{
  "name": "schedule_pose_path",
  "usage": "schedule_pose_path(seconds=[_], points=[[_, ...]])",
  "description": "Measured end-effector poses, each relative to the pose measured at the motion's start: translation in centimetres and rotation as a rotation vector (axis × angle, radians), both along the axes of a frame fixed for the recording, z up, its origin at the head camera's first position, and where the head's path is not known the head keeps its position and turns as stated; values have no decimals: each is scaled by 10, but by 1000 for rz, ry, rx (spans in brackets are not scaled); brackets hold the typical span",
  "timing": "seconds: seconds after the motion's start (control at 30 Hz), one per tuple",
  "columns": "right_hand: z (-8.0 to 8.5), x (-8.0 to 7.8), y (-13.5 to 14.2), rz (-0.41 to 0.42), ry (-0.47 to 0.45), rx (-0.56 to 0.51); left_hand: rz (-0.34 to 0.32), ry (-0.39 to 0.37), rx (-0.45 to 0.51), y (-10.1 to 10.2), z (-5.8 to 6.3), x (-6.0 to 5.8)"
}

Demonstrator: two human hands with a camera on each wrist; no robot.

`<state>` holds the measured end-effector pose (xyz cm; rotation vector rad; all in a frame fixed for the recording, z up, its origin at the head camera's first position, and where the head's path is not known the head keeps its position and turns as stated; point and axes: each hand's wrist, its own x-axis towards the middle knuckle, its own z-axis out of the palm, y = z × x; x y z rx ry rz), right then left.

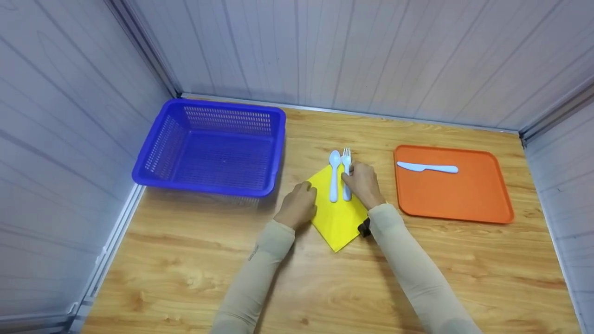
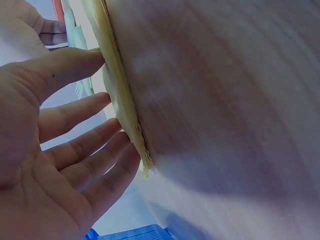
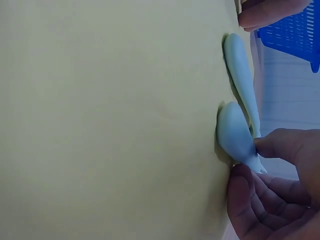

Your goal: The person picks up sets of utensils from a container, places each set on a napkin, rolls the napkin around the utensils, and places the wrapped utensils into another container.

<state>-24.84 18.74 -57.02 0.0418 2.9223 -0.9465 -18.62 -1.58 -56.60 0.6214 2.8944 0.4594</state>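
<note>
A yellow folded napkin (image 1: pixel 336 227) lies on the table with one corner toward me. On it, side by side, are a white spoon (image 1: pixel 334 181) and a white fork (image 1: pixel 346 192), their heads reaching past its far edge. My right hand (image 1: pixel 365 184) pinches the fork between thumb and forefinger; the right wrist view shows the fork's handle (image 3: pixel 233 131) lying against the napkin. At the napkin's left edge, my left hand (image 1: pixel 298 205) touches it with the fingertips. The fingers (image 2: pixel 75 117) are spread and loosely extended in the left wrist view.
To the left, a blue perforated basket (image 1: pixel 222 157) stands near the wall. An orange tray (image 1: pixel 455 197) lies to the right, with a white knife (image 1: pixel 431 168) on it. Pale panel walls (image 1: pixel 352 55) enclose the wooden table (image 1: pixel 325 292) at the back and sides.
</note>
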Motion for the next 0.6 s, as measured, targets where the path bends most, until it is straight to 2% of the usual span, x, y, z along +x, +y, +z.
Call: schedule_pose_path(seconds=[0.6], points=[[-2, 0, -3, -20, 22, -62, -5, -9, -9, 0, -2, 2]])
